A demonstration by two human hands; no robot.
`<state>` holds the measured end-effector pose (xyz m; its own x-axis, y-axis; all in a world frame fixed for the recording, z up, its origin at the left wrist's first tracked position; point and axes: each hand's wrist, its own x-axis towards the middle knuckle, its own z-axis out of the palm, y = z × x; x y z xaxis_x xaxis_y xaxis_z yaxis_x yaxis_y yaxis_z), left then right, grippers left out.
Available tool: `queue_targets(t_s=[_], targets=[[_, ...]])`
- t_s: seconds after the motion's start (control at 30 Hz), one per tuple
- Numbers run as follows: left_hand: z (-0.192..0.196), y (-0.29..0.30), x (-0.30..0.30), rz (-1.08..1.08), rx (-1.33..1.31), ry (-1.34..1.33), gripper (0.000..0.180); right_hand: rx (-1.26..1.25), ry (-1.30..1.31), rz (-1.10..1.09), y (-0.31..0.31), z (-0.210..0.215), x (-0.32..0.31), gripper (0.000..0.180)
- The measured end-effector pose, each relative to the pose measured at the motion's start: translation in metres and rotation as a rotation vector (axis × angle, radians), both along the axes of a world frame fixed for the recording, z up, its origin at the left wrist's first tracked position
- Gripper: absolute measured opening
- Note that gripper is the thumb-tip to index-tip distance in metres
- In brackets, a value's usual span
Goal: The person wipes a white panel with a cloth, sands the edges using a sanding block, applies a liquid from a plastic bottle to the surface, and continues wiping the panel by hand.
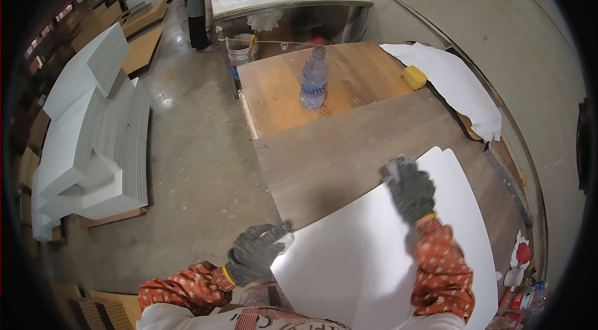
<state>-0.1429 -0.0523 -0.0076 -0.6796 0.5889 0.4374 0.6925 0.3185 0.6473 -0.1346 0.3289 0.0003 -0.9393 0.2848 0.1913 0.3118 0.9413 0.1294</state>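
A large white sheet [367, 255] with rounded corners lies over the near part of the wooden table, and a second edge shows just under it at the far right corner. My left hand [258, 252], in a dark grey knit glove, is closed on the sheet's left corner. My right hand [409, 190], gloved alike, is at the sheet's far edge, fingers curled over a small greyish thing. Blur hides what that thing is. Farther back on the table stands a clear plastic bottle [314, 78], upright and capped.
A yellow block [413, 78] sits beside a white cloth-like sheet [448, 78] along the wall. To the left, stacks of white panels [115, 162] stand on the floor. Behind are a cluttered worktable [299, 1], a bucket [242, 50] and people [196, 0]. Crumpled packaging [526, 299] lies at the lower right.
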Motion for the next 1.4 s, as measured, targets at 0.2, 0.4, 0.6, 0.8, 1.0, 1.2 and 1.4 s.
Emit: queue_targets(t_s=[0.2,0.4,0.6,0.8,1.0,1.2,1.4], targets=[[-0.114,-0.085,0.047,0.099,0.258,-0.904,0.030,-0.266,-0.045,-0.629,0.146,0.023,-0.035,0.063],[-0.032,-0.024,0.046,0.100,-0.335,-0.907,0.035,0.174,0.107,-0.161,0.061,-0.019,-0.014,0.051],[-0.020,-0.019,0.043,0.032,-0.011,-1.229,0.034,-0.390,-0.358,0.574,-0.198,0.026,0.007,0.062],[-0.057,-0.040,0.049,-0.364,-0.066,-0.580,0.041,-0.226,0.297,0.429,-0.082,-0.023,-0.003,0.027],[-0.070,-0.033,0.051,-0.121,-0.497,-0.246,0.054,-0.100,0.197,0.124,-0.066,-0.020,-0.008,0.022],[-0.018,-0.020,0.041,-0.071,-0.221,-1.098,0.027,-0.358,0.289,0.652,-0.185,0.003,0.032,0.037],[-0.065,-0.031,0.048,-0.288,0.081,-0.475,0.036,0.123,0.051,-0.032,0.077,-0.013,-0.012,0.026]])
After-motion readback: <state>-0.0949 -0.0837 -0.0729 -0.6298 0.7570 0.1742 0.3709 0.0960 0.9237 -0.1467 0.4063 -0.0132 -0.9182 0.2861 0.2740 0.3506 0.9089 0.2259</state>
